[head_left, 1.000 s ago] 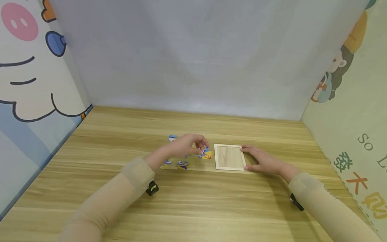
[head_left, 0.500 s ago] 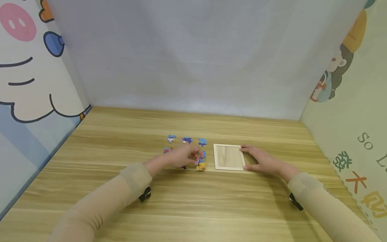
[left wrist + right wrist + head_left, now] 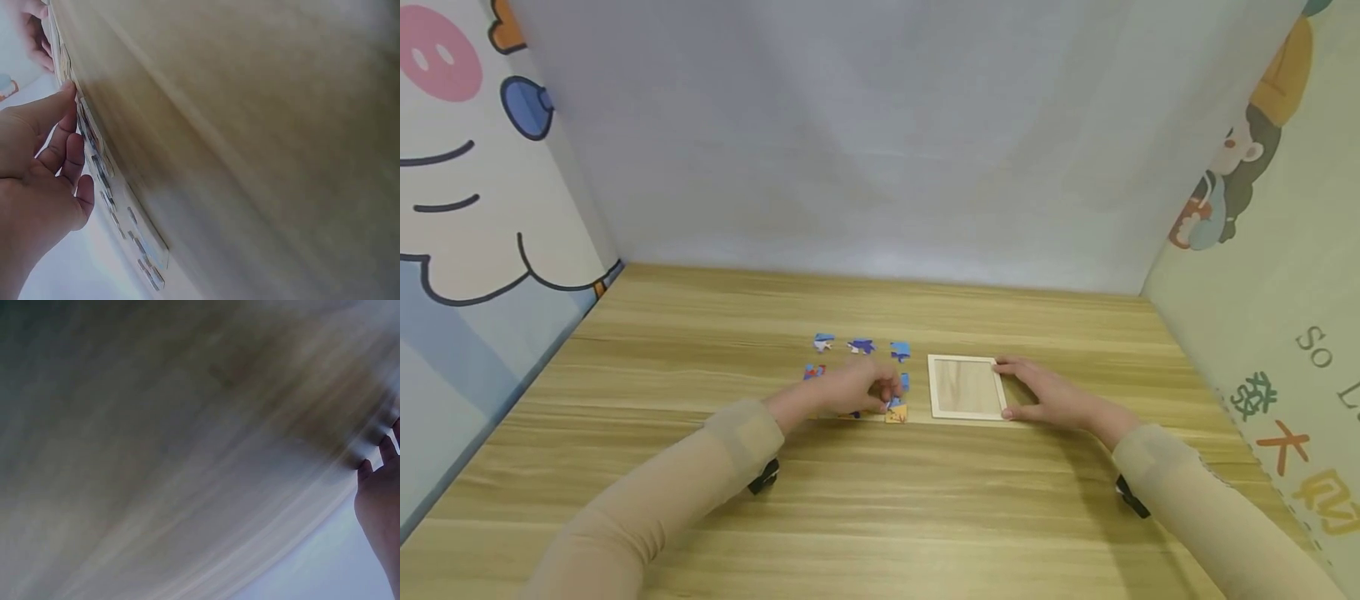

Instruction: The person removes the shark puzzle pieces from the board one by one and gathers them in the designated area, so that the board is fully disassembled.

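My left hand (image 3: 857, 385) is low over the table with its fingers bent. Its thumb and forefinger pinch a blue and yellow jigsaw piece (image 3: 897, 412) at the lower right of a group of pieces. In the left wrist view the thumb and forefinger tips meet close above the tabletop, beside thin flat pieces (image 3: 144, 234). My right hand (image 3: 1056, 398) rests its thumb and fingertips on the right side of a square, pale wooden puzzle frame (image 3: 967, 416), whose inside is bare wood. Only part of the right hand (image 3: 381, 494) enters the right wrist view.
Loose jigsaw pieces lie around the left hand: a blue and white one (image 3: 823, 342), a dark blue one (image 3: 862, 346), a light blue one (image 3: 900, 351) and a red and blue one (image 3: 813, 372). Others are partly hidden under it. A pale curtain (image 3: 880, 167) stands behind the wooden table (image 3: 925, 517).
The left hand has come nearer the body and slightly left, bringing the blue and yellow jigsaw piece down into the lower right of the group. The right hand stays at the frame.
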`<state>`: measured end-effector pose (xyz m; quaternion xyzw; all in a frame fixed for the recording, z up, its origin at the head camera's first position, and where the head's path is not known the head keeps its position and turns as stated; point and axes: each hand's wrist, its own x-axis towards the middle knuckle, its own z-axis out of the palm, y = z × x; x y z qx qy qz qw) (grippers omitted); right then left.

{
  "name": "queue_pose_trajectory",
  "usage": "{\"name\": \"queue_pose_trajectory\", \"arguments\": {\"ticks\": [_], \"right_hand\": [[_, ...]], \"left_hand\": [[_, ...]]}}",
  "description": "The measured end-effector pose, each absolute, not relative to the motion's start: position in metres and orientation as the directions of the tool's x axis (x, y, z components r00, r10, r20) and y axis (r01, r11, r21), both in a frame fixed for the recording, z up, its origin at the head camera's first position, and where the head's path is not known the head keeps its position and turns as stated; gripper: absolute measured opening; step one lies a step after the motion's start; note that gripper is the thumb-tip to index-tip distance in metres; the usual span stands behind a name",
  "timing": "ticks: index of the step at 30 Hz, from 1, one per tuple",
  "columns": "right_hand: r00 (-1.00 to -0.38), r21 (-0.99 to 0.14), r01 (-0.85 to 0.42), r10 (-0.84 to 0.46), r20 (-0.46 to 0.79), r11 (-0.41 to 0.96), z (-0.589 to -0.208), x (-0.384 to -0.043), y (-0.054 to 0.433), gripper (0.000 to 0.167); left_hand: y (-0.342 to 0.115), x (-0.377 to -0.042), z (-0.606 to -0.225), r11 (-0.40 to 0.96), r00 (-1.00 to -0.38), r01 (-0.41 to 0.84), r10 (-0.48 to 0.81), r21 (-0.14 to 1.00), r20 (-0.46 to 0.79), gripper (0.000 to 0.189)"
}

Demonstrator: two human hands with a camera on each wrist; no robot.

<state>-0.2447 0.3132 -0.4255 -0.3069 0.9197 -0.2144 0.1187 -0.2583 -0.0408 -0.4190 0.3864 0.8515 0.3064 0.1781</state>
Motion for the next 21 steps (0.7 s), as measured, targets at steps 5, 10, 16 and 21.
{"name": "queue_pose_trajectory", "arguments": {"ticks": [5,10,16,21], "right_hand": [[-0.781,-0.458,-0.52,-0.619,-0.087,0.721,-0.425,-0.249,0.312,0.079],[-0.775,-0.472,-0.524,-0.627,-0.08,0.709,-0.425,-0.255,0.311,0.078],[-0.774,-0.506,-0.501,-0.625,-0.1,0.701,-0.427,-0.259,0.313,0.079],[-0.796,-0.591,-0.425,-0.594,-0.118,0.686,-0.426,-0.26,0.317,0.075]], "left_hand": [[-0.044,-0.265,-0.414,0.523,-0.658,0.558,0.752,0.645,-0.041,0.021],[-0.057,-0.269,-0.393,0.578,-0.732,0.551,0.681,0.602,0.017,0.026],[-0.084,-0.262,-0.368,0.57,-0.766,0.548,0.636,0.613,0.093,0.028],[-0.11,-0.252,-0.358,0.597,-0.808,0.541,0.564,0.592,0.169,0.032]]}}
